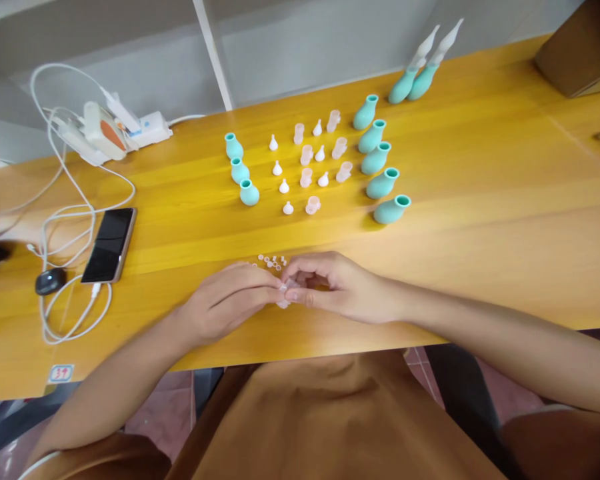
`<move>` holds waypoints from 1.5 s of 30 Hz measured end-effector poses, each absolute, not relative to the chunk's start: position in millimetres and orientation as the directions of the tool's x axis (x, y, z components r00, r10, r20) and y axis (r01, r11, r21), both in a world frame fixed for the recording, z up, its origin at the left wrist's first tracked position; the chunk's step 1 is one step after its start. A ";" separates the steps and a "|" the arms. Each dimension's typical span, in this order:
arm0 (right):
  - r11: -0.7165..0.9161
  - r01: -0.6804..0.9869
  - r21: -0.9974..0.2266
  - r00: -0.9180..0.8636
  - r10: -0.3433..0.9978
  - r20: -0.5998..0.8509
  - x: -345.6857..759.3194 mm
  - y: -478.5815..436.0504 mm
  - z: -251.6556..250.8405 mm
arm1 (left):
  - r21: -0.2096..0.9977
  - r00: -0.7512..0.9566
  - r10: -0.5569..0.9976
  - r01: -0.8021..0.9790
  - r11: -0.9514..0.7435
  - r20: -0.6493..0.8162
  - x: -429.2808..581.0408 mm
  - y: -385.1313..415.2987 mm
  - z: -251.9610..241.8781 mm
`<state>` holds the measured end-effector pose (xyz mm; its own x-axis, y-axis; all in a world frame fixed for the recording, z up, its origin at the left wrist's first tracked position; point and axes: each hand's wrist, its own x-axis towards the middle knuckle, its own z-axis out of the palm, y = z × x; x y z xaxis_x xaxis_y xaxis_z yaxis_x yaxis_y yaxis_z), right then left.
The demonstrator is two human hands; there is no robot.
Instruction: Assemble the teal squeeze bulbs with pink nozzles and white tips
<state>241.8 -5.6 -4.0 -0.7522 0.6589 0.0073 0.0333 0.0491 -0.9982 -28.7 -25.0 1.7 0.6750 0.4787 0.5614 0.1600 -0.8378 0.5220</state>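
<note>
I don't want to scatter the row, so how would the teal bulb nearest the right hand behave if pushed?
The bulb may wobble or roll, since its body is rounded. It is probably light for its size, as its open end suggests it is hollow. Its matte look hints at some give if squeezed.

On the worktop (480, 233) you had eight open teal bulbs (249, 195), two bulbs fitted with pale tips (423, 83), seven white cones (288, 209), seven standing translucent cups (312, 206), one phone (109, 245) and one number label (61, 373). You could not count the tiny clear pieces (270, 265) exactly.
</note>
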 end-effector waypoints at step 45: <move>-0.089 -0.132 -0.987 -0.610 0.792 0.010 237.1 -7.3 -4.5 | 0.734 0.439 0.761 0.276 -0.620 0.478 -15.3 -33.1 1.4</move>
